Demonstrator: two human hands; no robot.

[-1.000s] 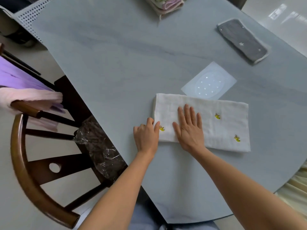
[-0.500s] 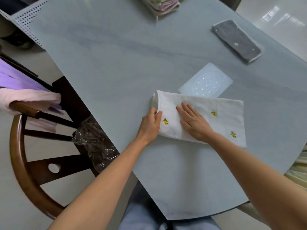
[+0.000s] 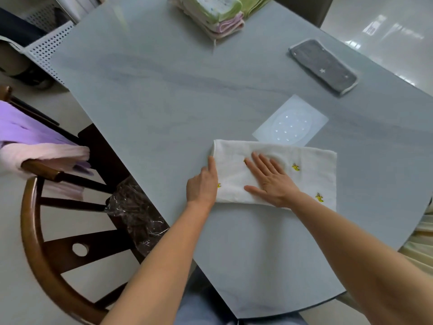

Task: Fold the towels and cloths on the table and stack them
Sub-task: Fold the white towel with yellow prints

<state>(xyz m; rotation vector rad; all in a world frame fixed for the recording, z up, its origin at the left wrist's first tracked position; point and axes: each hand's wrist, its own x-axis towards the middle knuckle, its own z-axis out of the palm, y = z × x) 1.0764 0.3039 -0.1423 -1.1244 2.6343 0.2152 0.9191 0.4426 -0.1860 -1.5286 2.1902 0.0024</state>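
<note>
A white towel (image 3: pixel 311 165) with small yellow banana prints lies folded into a long strip near the front of the grey table (image 3: pixel 164 90). My left hand (image 3: pixel 202 185) is at the strip's left end and pinches that edge, one digit lying along it. On the towel's left half, my right hand (image 3: pixel 271 179) presses flat with its fingers spread. A stack of folded green, pink and white cloths (image 3: pixel 215 12) stands at the far edge. A folded dark grey cloth with stars (image 3: pixel 324 66) lies at the far right.
A translucent mat (image 3: pixel 290 124) lies just behind the white towel. Left of the table stands a wooden chair (image 3: pixel 35 231) with purple and pink cloths (image 3: pixel 28 137) draped over it and plastic wrap (image 3: pixel 136 212) on its seat. A white perforated basket (image 3: pixel 46 48) sits far left.
My left hand moved from the table beside the towel onto its left end and took hold of the edge. My right hand turned and stayed pressed on the towel.
</note>
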